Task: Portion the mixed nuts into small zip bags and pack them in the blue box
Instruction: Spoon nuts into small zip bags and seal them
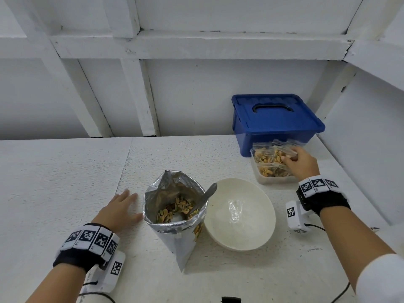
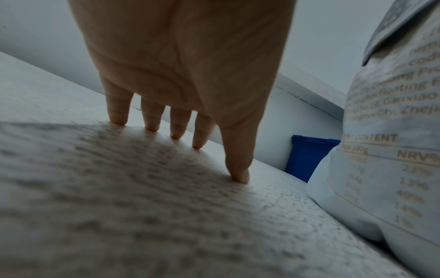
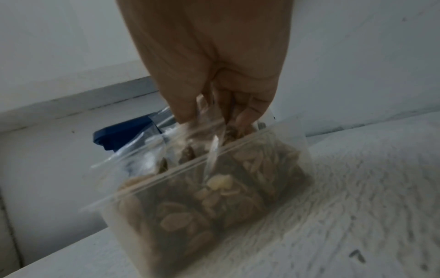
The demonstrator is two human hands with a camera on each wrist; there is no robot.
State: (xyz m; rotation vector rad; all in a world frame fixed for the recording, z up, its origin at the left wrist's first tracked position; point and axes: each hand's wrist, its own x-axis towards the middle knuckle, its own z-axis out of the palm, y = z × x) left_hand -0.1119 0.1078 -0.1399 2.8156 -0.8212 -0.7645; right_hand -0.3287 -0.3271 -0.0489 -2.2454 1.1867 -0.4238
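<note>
Nearest the camera, the left hand (image 1: 119, 207) lies flat on the white bench (image 1: 65, 171), fingers (image 2: 152, 120) straight and spread with their tips pressing the surface, holding nothing; the thumb reaches toward the foil bag. Just beside that hand stands the opened silver foil bag of mixed nuts (image 1: 175, 215), upright, its mouth gaping; nuts and seeds (image 1: 175, 209) show at the bottom, and a metal spoon (image 1: 203, 200) leans inside with its handle resting on the bag's right edge. Touching the bag on its right is a white bowl (image 1: 240, 215), tilted a little, with a crumpled piece of clear plastic (image 1: 235, 209) lying in it.

Farther back and to the right sits a clear plastic tub (image 1: 271, 178) filled with small zip bags of nuts (image 1: 267, 159). The right hand (image 1: 300, 162) reaches into the top of the tub, its fingers (image 3: 252, 111) curled and pinching the clear top of one zip bag; the wrist view is blurred, so the exact bag it grips cannot be told apart from its neighbours. Directly behind the tub, against the white wall, stands the blue box (image 1: 275, 121) with its lid closed and its dark handle lying flat on top.
</note>
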